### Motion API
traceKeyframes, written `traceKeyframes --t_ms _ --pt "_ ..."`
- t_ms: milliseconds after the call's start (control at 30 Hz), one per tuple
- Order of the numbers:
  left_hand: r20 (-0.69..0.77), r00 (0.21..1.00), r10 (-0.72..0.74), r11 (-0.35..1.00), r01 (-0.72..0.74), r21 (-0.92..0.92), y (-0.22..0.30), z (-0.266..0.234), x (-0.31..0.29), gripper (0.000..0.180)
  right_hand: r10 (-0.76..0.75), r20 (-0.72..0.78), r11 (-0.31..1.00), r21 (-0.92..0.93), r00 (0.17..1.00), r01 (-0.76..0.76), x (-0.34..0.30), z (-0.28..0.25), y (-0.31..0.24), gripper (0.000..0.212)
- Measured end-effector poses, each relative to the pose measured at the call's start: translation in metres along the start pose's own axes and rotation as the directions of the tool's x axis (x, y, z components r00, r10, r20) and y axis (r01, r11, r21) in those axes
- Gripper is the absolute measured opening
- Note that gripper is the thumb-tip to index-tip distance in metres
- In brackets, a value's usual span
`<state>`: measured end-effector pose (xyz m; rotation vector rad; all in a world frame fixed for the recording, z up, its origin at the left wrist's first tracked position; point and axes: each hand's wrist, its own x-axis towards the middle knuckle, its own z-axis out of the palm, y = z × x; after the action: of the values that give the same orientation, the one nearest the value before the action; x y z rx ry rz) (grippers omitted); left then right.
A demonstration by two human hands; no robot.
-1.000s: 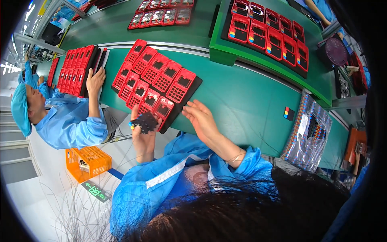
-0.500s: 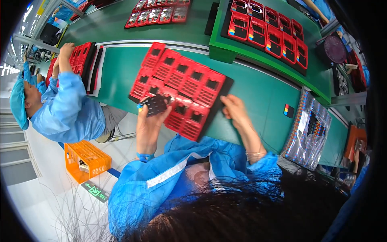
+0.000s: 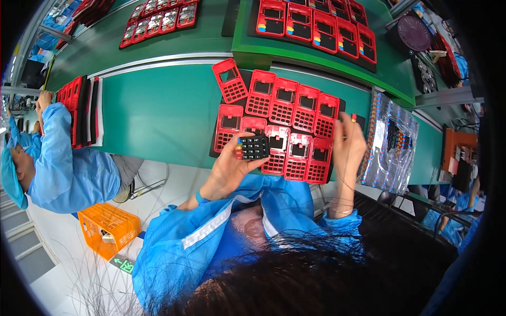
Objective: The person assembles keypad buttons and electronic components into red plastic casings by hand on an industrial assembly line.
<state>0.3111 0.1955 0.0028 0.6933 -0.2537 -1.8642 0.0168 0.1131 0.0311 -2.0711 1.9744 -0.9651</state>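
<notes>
Held between thumb and fingers of the left hand [image 3: 227, 167], a black rubber keypad [image 3: 254, 147] with a few coloured keys along its left edge sits over the near-left corner of the black tray [image 3: 215, 149], touching or just above the red casings there; which of the two cannot be told. On the tray lie two rows of red handset casings [image 3: 295, 124], each with a window opening and a keypad grid. One loose red casing [image 3: 230, 80] lies tilted at the tray's far-left corner. The right hand [image 3: 349, 145] rests at the tray's right edge with fingers extended, pinching a small coloured piece [image 3: 353, 118] at the fingertips. Right of the tray lies a silvery bag of coloured keys [image 3: 392, 142]. Beyond the tray, a raised green shelf [image 3: 247, 52] carries a further row of red casings with dark fronts [image 3: 316, 29]. Well to the left of the tray, across bare green table [image 3: 158, 113], a stack of red casings [image 3: 79, 108] stands on edge before a co-worker in a blue smock [image 3: 68, 168]. Near that person, below table level, stands an orange crate [image 3: 108, 229].
</notes>
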Motion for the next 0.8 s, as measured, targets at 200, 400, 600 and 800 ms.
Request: traceKeyframes --t_ms 200,400,600,800 --pt "-0.065 0.997 0.034 0.998 -0.03 0.059 -0.002 0.012 0.004 0.046 -0.495 0.132 0.809 0.43 0.859 0.4 -0.01 0.023 -0.11 0.031" --pt "-0.05 0.995 0.084 0.996 -0.085 -0.018 0.004 -0.005 0.005 0.043 -0.614 0.168 0.745 0.447 0.771 0.496 -0.01 0.05 -0.121 0.033" --pt "-0.089 0.994 0.067 0.996 -0.071 -0.05 0.017 -0.01 0.001 0.044 -0.688 0.161 0.669 0.518 0.708 0.532 -0.008 0.059 -0.126 0.028" --pt "-0.077 0.996 0.052 0.998 -0.048 0.045 0.028 -0.011 -0.001 0.049 -0.63 0.159 0.646 0.652 0.76 0.398 0.009 0.066 -0.131 0.017"
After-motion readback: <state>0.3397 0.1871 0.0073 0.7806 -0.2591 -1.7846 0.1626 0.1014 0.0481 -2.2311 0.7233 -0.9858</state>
